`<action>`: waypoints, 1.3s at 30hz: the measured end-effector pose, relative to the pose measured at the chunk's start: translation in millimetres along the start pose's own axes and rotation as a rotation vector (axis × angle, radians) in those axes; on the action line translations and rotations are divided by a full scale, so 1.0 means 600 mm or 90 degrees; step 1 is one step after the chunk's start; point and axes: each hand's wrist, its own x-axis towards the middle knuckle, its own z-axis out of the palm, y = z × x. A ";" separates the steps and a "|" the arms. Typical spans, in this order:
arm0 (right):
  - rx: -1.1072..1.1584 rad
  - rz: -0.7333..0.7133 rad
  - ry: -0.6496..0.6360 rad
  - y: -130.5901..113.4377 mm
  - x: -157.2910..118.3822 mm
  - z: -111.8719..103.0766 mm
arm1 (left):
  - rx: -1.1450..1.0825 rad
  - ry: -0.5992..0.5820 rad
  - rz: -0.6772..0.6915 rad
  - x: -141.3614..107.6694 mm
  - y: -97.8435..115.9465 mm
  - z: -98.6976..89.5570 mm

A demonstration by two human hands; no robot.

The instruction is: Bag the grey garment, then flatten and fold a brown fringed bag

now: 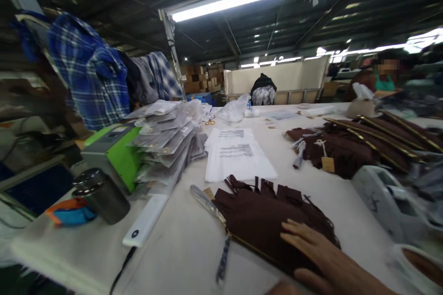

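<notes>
Right hand (325, 258): open, fingers spread and laid flat, palm down, on the brown fringed fabric piece (266, 216); forearm enters from the lower right edge, thumb low beside the fabric's near edge.
Left hand: out of view.
Brown fringed fabric piece: lies flat on the white bench (180, 249), near the front edge, fringe pointing away from the person; a gold strip runs along its near side.
Clear-handled tool (207, 205): on the bench, touching the fabric's left edge.
White printed sheets (237, 154): stacked just behind the fabric.
Stack of clear plastic bags (166, 140): left of the sheets, leaning against a green machine (114, 150).
Metal cup (102, 196): near the bench's left corner.
Pile of brown pieces with gold trim (367, 145): far right, well apart from the hand.
</notes>
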 end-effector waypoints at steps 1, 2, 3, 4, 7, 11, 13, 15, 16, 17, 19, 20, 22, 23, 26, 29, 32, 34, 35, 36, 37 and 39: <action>-0.044 -0.026 0.028 0.017 -0.008 0.027 | 0.028 -0.007 0.011 0.002 -0.001 -0.016; -0.088 -0.056 0.058 0.031 -0.014 0.049 | 0.088 -0.013 0.031 0.005 -0.003 -0.036; -0.128 -0.091 0.087 0.042 -0.018 0.067 | 0.190 -0.012 0.057 0.008 -0.009 -0.060; -0.165 -0.123 0.116 0.051 -0.020 0.080 | 0.325 -0.004 0.087 0.011 -0.017 -0.085; -0.246 -0.178 0.195 0.060 -0.018 0.101 | 0.740 0.064 0.141 0.019 -0.046 -0.150; -0.308 -0.163 0.237 0.053 -0.007 0.115 | 0.893 0.120 0.151 0.037 -0.057 -0.176; -0.321 -0.152 0.247 0.055 -0.004 0.118 | 0.932 0.113 0.140 0.047 -0.041 -0.169; -0.312 -0.114 0.266 0.066 -0.005 0.110 | 0.942 0.094 0.133 0.055 -0.017 -0.165; -0.293 -0.079 0.274 0.072 -0.006 0.097 | 0.935 0.083 0.138 0.057 -0.002 -0.168; -0.264 -0.038 0.274 0.078 -0.008 0.076 | 0.926 0.074 0.147 0.058 0.015 -0.174; -0.174 0.033 0.250 0.080 -0.009 0.009 | 0.904 0.058 0.166 0.054 0.056 -0.199; -0.119 0.058 0.227 0.074 -0.008 -0.037 | 0.866 0.047 0.170 0.051 0.080 -0.216; -0.012 0.090 0.234 0.047 -0.004 -0.142 | 0.699 0.003 0.159 0.043 0.128 -0.255; 0.020 0.082 0.250 0.028 -0.001 -0.196 | 0.570 -0.029 0.135 0.040 0.150 -0.273; 0.059 0.097 0.335 -0.043 0.007 -0.328 | 0.227 -0.151 0.036 0.033 0.191 -0.308; 0.039 0.115 0.251 -0.102 0.010 -0.391 | 0.107 -0.255 -0.056 0.031 0.186 -0.304; 0.034 0.122 0.224 -0.128 0.008 -0.404 | 0.051 -0.305 -0.064 0.030 0.162 -0.278; 0.050 0.153 0.202 -0.128 0.004 -0.404 | 0.055 -0.315 -0.053 0.029 0.149 -0.263; 0.057 0.168 0.186 -0.124 0.002 -0.404 | 0.067 -0.318 -0.053 0.030 0.145 -0.259; 0.058 0.176 0.184 -0.118 0.001 -0.405 | 0.086 -0.315 -0.054 0.031 0.143 -0.259; 0.050 0.177 0.199 -0.111 0.001 -0.405 | 0.109 -0.300 -0.046 0.034 0.142 -0.261; 0.001 0.160 0.276 -0.091 0.003 -0.405 | 0.160 -0.242 -0.017 0.043 0.144 -0.274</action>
